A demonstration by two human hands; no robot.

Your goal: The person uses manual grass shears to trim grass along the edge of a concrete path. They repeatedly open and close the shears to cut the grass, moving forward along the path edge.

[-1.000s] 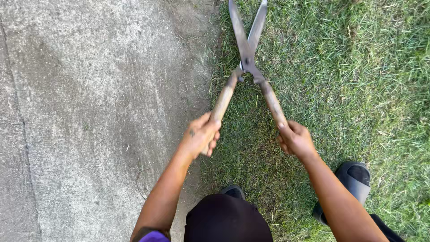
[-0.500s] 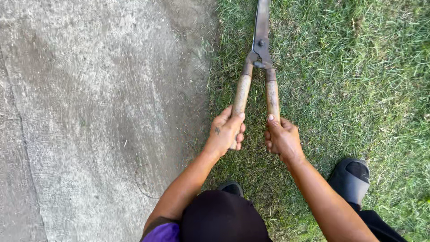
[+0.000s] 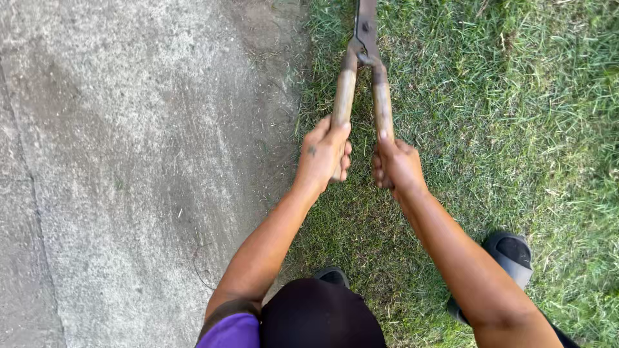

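Observation:
I hold a pair of garden shears (image 3: 363,45) with wooden handles and metal blades, pointing away from me over the grass. My left hand (image 3: 324,154) grips the left wooden handle. The right handle is gripped by my right hand (image 3: 396,164). Both handles are close together and the blades are shut, their tips running out of the top of the view. The shears hang above the edge where the grass (image 3: 490,129) meets the concrete.
A grey concrete slab (image 3: 116,167) fills the left half, with a strip of bare dirt (image 3: 271,38) along its border. My dark shoes (image 3: 509,258) stand on the grass at the lower right and lower middle.
The handles have come together, shutting the blades that stood apart a second ago. My hands have moved closer to each other.

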